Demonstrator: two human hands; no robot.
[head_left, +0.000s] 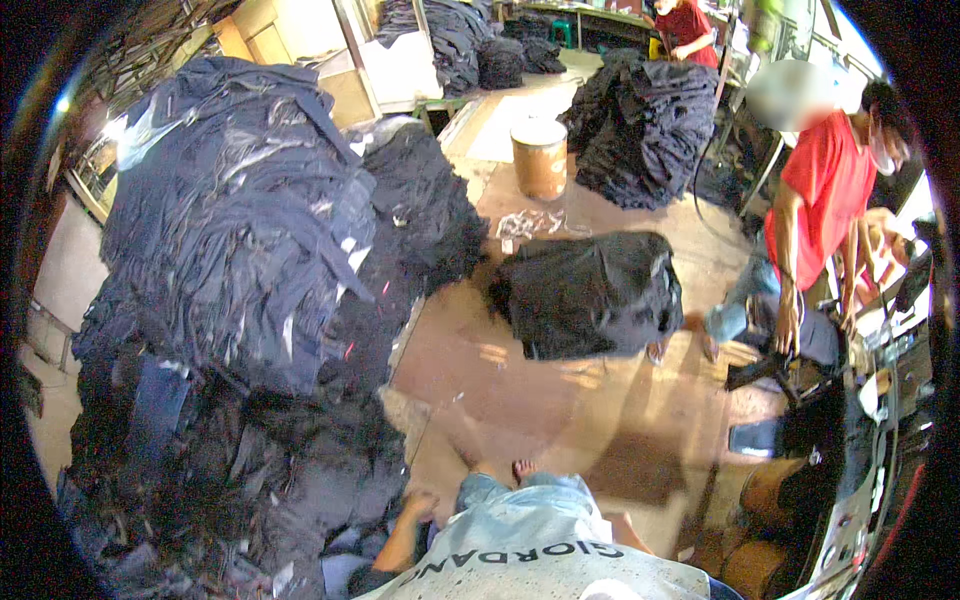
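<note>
My left hand [423,505] hangs beside my left thigh, close to the edge of a pile of black garments [300,470]. Its fingers are blurred, and nothing can be made out in it. On the other side of my body only a bit of my right arm [628,533] shows past my grey shirt [530,560]; the fingers there are hidden. Ahead of me on the floor lies a large black bundle of cloth [595,295], apart from both hands.
A tall heap of dark blue garments [230,220] rises at left. Behind the bundle stand a brown drum [540,160] and another black cloth heap [645,125]. White scraps [530,225] lie between. A person in a red shirt [825,190] stands at right beside worktables; another person [685,35] is farther back.
</note>
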